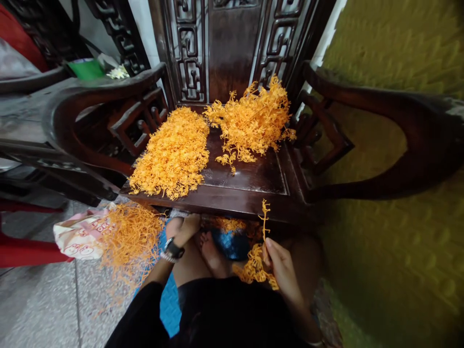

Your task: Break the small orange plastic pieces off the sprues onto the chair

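My right hand (282,268) is closed on an orange plastic flower stem (266,220). Its knobbly tip points up, and a bunch of looped orange pieces (255,266) hangs beside the fingers. My left hand (189,228), with a watch on the wrist, reaches over my knee toward the seat's front edge; its fingertips are hidden. On the dark wooden chair seat (246,176) lies a dense heap of small orange pieces (172,150) at left. A looser pile of branched orange sprays (257,121) sits at the back right.
Thin bare orange stems (132,237) are heaped on the floor at left, beside a white printed bag (79,237). Curved chair arms (395,104) flank the seat. More orange bits (230,224) lie below it near a foot. A green container (86,69) stands far left.
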The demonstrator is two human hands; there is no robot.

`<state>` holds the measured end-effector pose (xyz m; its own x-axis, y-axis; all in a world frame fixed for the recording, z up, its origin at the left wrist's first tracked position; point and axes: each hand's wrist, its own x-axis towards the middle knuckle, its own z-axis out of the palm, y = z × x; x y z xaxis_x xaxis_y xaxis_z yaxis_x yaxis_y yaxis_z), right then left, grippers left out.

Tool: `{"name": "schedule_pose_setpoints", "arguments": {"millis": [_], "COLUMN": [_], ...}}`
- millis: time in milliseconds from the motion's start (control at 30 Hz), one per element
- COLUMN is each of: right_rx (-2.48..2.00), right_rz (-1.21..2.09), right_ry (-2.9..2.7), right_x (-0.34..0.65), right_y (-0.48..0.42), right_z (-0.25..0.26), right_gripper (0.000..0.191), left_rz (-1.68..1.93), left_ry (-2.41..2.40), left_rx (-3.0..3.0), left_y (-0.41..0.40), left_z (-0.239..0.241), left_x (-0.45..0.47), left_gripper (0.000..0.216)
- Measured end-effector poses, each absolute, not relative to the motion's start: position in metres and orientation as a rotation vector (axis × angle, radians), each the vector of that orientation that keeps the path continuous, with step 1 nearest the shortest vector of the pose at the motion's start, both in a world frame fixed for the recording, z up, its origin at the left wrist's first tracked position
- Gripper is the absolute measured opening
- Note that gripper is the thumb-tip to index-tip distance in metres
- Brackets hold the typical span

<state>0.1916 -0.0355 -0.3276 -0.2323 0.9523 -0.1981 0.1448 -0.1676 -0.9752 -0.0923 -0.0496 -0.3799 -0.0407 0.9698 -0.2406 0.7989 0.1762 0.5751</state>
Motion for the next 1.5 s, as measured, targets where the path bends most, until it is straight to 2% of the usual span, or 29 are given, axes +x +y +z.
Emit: {"name": "schedule_pose_setpoints", "arguments": {"millis": [133, 200, 267, 367, 467, 567, 633, 700, 767, 833, 900, 1100, 1200, 1267, 1367, 1433, 1500], "right_rx": [-1.231, -1.171, -1.112, -1.049, -1.003, -0.958, -0.945, -0.954, -0.961, -0.948, -0.913, -0.818, -0.781, -0.785, -0.837, -0.893, -0.953], "right_rz": [1.496, 1.529, 1.568, 1.667, 1.758, 1.735, 1.646, 1.498, 1.342, 1.253, 1.234, 1.275, 1.321, 1.338, 1.390, 1.451, 1.476], "right_ry": [-1.458, -1.488, -1.496, -1.446, -1.382, -1.412, -1.509, -1.658, -1.797, -1.880, -1.920, -2.004, -1.991, -1.960, -1.936, -1.931, -1.902], "right_x": [0.178, 0.171, 0.164, 0.157, 0.152, 0.150, 0.150, 0.150, 0.152, 0.154, 0.156, 0.164, 0.165, 0.168, 0.178, 0.186, 0.194], "right_y": [-0.031, -0.031, -0.033, -0.038, -0.043, -0.046, -0.047, -0.047, -0.046, -0.046, -0.047, -0.052, -0.055, -0.059, -0.064, -0.066, -0.064], "right_z": [-0.323, -0.319, -0.313, -0.306, -0.302, -0.304, -0.306, -0.307, -0.306, -0.303, -0.300, -0.293, -0.290, -0.291, -0.299, -0.308, -0.317], "right_gripper": [0.058, 0.057, 0.057, 0.057, 0.057, 0.057, 0.055, 0.050, 0.044, 0.039, 0.037, 0.037, 0.035, 0.036, 0.040, 0.040, 0.039], "left_rz": [0.458, 0.713, 0.964, 0.970, 0.951, 1.162, 1.388, 1.537, 1.481, 1.367, 1.366, 1.738, 1.803, 1.858, 2.138, 2.058, 1.658], "left_ry": [1.655, 1.805, 2.154, 2.552, 2.591, 2.568, 2.418, 2.063, 1.734, 1.636, 1.679, 1.832, 1.932, 1.995, 2.191, 2.339, 2.469], "left_rx": [1.775, 1.856, 1.932, 1.993, 2.003, 1.948, 1.928, 1.933, 1.956, 1.985, 1.966, 1.742, 1.624, 1.485, 1.142, 1.084, 1.210], "left_y": [-0.052, -0.049, -0.040, -0.016, 0.004, 0.005, -0.006, -0.024, -0.042, -0.055, -0.061, -0.062, -0.059, -0.056, -0.051, -0.047, -0.040], "left_z": [-0.333, -0.309, -0.294, -0.295, -0.307, -0.310, -0.302, -0.290, -0.276, -0.266, -0.260, -0.267, -0.271, -0.271, -0.269, -0.269, -0.270], "left_x": [-0.104, -0.113, -0.122, -0.128, -0.127, -0.114, -0.096, -0.073, -0.049, -0.030, -0.019, -0.010, -0.002, -0.007, -0.042, -0.075, -0.101], "left_gripper": [0.017, 0.022, 0.027, 0.028, 0.035, 0.038, 0.035, 0.037, 0.040, 0.033, 0.027, 0.034, 0.038, 0.040, 0.044, 0.047, 0.046]}}
